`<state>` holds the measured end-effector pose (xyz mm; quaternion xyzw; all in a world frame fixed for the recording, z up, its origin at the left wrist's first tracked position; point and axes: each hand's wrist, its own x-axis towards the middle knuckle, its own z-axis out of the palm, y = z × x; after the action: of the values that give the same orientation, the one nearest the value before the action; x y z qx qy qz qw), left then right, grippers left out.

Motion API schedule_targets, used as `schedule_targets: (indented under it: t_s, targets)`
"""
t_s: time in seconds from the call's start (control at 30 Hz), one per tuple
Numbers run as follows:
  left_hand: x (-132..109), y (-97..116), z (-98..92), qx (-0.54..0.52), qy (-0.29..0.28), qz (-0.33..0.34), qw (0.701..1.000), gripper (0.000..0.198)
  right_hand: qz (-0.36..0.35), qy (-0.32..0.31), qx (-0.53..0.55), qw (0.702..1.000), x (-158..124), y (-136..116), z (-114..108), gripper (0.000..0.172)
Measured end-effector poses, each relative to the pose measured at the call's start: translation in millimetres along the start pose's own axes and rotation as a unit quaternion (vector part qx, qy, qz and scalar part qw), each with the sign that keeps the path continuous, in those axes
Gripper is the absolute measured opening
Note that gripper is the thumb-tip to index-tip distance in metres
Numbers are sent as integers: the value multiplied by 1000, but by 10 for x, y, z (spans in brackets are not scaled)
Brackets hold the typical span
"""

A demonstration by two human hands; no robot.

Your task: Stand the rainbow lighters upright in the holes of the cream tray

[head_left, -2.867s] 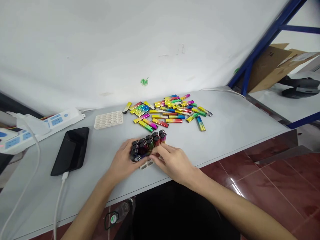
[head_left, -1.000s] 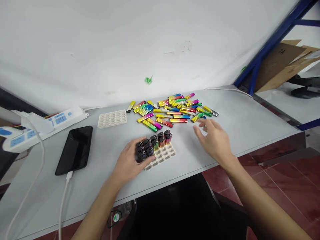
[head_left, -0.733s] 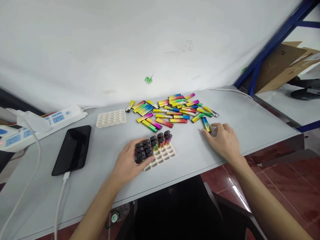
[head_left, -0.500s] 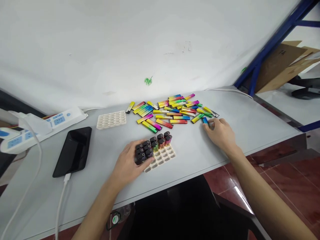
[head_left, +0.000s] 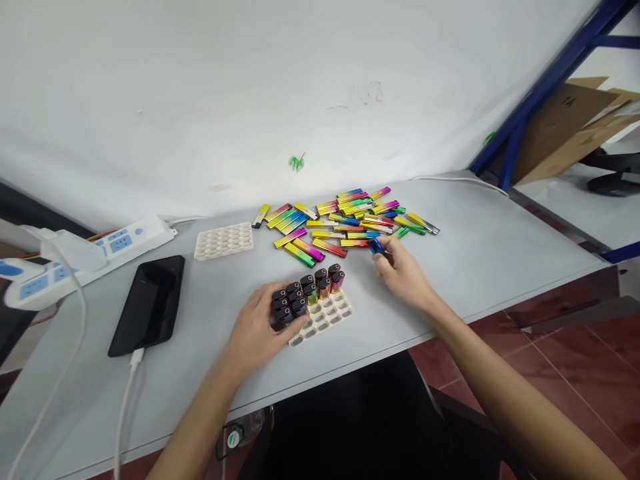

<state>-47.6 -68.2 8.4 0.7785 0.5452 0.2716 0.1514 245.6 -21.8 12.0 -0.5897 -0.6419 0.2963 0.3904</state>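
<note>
My left hand is wrapped round the left end of a cream slotted tray, thumb in front, against the lighters there. Several lighters stand upright in the tray's left and back slots, black tops up; slots at its front right are bare. My right hand pinches a blue lighter above the table, right of the tray; its fingers partly cover it. Just behind lies a loose pile of shiny lighters in yellow, red, green, blue and pink.
A second cream tray lies at the back left. A black phone on a white cable and a power strip are at the left. Behind the table rises a white wall; a blue frame stands at right.
My right hand has moved left and slightly nearer the tray, carrying the blue lighter away from the pile's right end. My left hand has stayed at the tray.
</note>
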Motion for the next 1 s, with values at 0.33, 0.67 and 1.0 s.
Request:
schedule_targets:
  t_s: [0.33, 0.67, 1.0]
  targets:
    - [5, 9, -20, 6, -10, 3, 1000, 42, -72, -33, 86, 993, 32, -88, 284, 37]
    - [-6, -18, 1, 15, 4, 24, 1000, 42, -57, 4, 32, 998, -44, -24, 304, 25]
    - [-2, -28, 4, 22, 9, 48, 999, 41, -75, -60, 41, 995, -25, -80, 236, 50]
